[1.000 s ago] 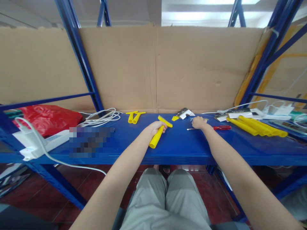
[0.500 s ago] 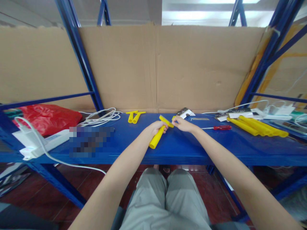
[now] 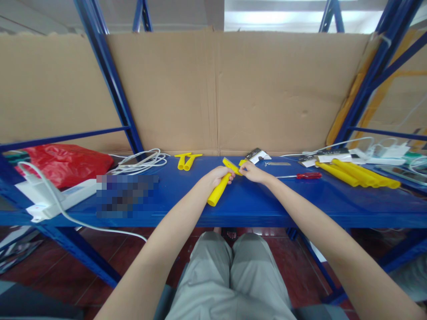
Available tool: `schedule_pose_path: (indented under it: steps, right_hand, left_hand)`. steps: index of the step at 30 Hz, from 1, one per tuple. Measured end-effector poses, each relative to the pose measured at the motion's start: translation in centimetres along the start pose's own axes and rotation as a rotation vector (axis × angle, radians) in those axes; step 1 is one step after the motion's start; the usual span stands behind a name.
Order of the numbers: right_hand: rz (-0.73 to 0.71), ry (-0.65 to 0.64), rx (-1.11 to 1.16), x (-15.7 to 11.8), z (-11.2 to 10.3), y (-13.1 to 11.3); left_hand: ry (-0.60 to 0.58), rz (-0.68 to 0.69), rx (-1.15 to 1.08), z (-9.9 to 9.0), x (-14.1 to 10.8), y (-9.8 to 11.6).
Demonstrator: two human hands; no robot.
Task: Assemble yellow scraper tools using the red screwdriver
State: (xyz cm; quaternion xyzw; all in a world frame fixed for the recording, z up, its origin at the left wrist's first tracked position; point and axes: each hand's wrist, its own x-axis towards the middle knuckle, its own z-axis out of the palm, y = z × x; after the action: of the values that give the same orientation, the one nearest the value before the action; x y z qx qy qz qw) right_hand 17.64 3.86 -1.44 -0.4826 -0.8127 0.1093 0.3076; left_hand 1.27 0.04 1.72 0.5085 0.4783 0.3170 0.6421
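Observation:
My left hand [image 3: 220, 175] is closed round the handle of a yellow T-shaped tool [image 3: 217, 192], just below its crosspiece. The tool is tilted, its tubular handle end toward me and its head away. At the right end of that head, my right hand [image 3: 252, 171] pinches a small yellow piece [image 3: 242, 162]; whether it touches the head I cannot tell. Fingers hide part of both. Two similar yellow T-shaped tools [image 3: 188, 162] lie farther back on the left. A red-handled screwdriver [image 3: 308, 176] lies to the right of my right hand.
Several yellow tubes [image 3: 358, 174] rest at the right of the blue table [image 3: 180, 202]. Behind my hands are a black-and-white card pack [image 3: 256, 155] and thin metal pieces [image 3: 278, 164]. White cables [image 3: 143, 163], a power strip [image 3: 76, 195] and a red bag [image 3: 71, 164] occupy the left.
My right hand has shifted slightly, and more of the small yellow piece shows above its fingers. The left hand keeps its grip on the tool. The view has tilted very slightly.

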Motion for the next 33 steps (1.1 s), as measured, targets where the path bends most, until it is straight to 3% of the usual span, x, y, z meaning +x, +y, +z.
schedule_pose_path:
  steps: [13, 33]
  right_hand:
    - [0.083, 0.088, 0.248, -0.5, -0.6, -1.2]
    - [0.182, 0.108, 0.433, -0.7, -0.5, -1.3]
  left_hand:
    - [-0.021, 0.105, -0.055, -0.2, 0.1, -0.3]
    - [-0.015, 0.109, -0.091, 0.1, -0.7, 0.1]
